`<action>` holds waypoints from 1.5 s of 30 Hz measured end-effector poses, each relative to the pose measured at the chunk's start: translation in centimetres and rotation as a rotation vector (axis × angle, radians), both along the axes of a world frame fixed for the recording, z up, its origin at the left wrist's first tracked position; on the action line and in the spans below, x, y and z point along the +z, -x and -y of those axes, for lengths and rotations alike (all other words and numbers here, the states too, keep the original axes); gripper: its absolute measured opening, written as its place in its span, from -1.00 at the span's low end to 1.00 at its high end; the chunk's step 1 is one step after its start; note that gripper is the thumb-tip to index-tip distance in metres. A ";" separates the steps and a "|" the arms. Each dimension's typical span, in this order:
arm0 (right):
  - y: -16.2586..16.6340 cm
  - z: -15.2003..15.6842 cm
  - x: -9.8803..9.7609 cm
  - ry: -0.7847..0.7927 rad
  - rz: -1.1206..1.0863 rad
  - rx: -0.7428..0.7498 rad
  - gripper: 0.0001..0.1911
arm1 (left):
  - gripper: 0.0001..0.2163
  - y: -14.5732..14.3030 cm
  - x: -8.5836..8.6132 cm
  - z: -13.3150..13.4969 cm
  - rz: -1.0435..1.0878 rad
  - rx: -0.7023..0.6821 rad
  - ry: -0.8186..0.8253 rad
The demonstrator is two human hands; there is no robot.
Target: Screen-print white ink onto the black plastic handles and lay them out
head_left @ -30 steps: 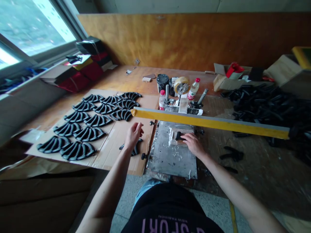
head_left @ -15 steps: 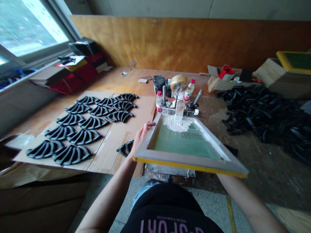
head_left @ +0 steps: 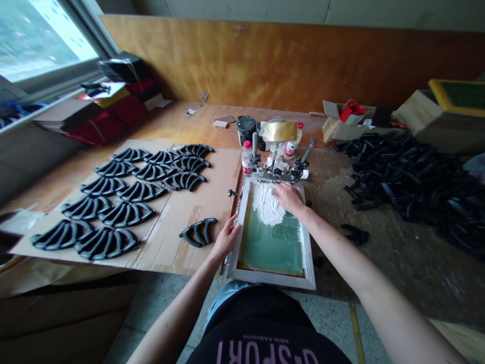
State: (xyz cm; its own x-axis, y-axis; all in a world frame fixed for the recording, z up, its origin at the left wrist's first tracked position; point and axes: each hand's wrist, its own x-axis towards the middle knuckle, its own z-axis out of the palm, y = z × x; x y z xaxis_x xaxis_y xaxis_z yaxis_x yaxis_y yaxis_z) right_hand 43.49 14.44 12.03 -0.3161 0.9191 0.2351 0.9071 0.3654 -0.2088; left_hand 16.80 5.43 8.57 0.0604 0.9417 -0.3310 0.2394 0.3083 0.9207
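A screen printing frame [head_left: 309, 263] with a green mesh lies flat on the bench in front of me. White ink [head_left: 267, 207] is spread thickly over the mesh's far end. My left hand [head_left: 228, 235] is closed on the frame's left edge, fingers along the rim. Over the ink, my right hand [head_left: 290, 198] is closed on the squeegee, which my fingers almost wholly hide. Behind the frame stands a metal hinge clamp [head_left: 278, 173] with upright posts. A black ribbed fan-shaped piece [head_left: 198, 232] lies on cardboard left of my left hand.
Several black fan-shaped pieces [head_left: 127, 207] lie in rows on the cardboard [head_left: 166, 242] at left. A tape roll [head_left: 279, 131], a black jar [head_left: 246, 129] and red-capped bottles [head_left: 246, 155] stand behind the clamp. A heap of black parts [head_left: 409, 177] and boxes [head_left: 350, 129] occupy the right.
The frame has come down from a raised tilt to lie flat. My right hand has moved from its near right corner to the squeegee in the ink. My left hand stays at the left edge.
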 end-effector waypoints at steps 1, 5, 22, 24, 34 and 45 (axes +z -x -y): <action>0.0 0.9 -0.2 0.007 0.030 0.045 -0.96 | -0.43 0.0 -0.1 0.0 0.000 0.013 0.002; -1.2 4.4 0.6 0.034 0.056 0.378 -0.82 | -0.43 0.1 -0.7 0.1 0.009 0.033 0.006; -1.0 3.6 1.0 -0.084 -0.201 0.229 -0.80 | -0.33 0.0 2.7 0.5 0.088 -0.001 0.051; -1.3 0.6 2.1 -0.094 -0.218 0.090 -0.57 | -0.37 0.1 4.4 0.4 0.095 0.004 0.017; -11.6 0.5 -0.9 0.007 -0.522 -0.569 -0.74 | -0.51 -2.9 12.6 -4.8 0.558 0.094 -0.264; 1.4 9.0 -3.2 -0.004 -0.160 -0.070 -0.85 | -0.58 -7.2 5.1 1.8 0.580 0.042 0.417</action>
